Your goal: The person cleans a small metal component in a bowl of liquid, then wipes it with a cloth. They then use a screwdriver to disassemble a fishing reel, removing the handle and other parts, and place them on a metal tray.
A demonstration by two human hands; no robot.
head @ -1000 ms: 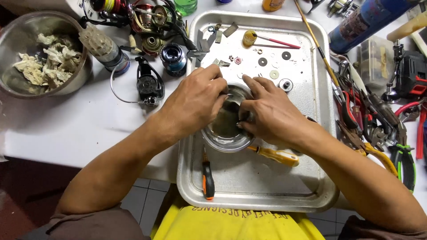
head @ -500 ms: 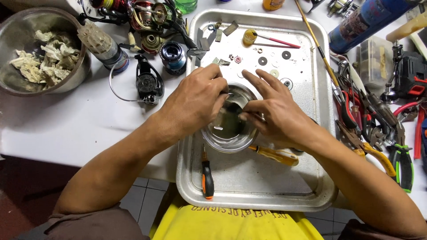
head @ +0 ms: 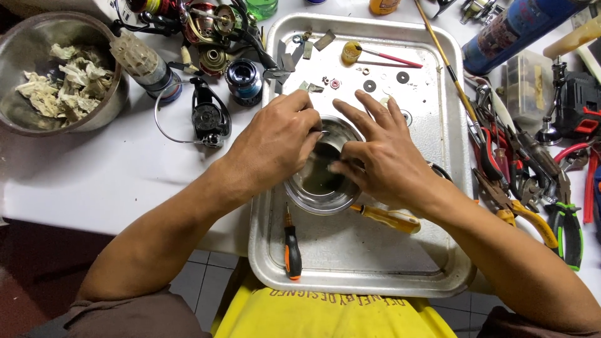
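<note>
While both hands work over the small steel bowl (head: 320, 181) in the middle of the tray (head: 375, 275), loose washers (head: 385, 81) lie toward the tray's far edge, likely so nothing rolls off the desk (head: 94, 181). The left hand (head: 275, 147) curls over the bowl's rim, fingertips pinched on something too small to make out. The right hand (head: 382, 156) has fingers spread flat across the rim, thumb dipping inside. Two screwdrivers (head: 291, 241) lie by the bowl.

A steel bowl of crumpled rags (head: 59, 81) sits upper left; pliers (head: 532, 213) crowd the right edge; an orange-black screwdriver (head: 292, 245) lies at lower centre.
</note>
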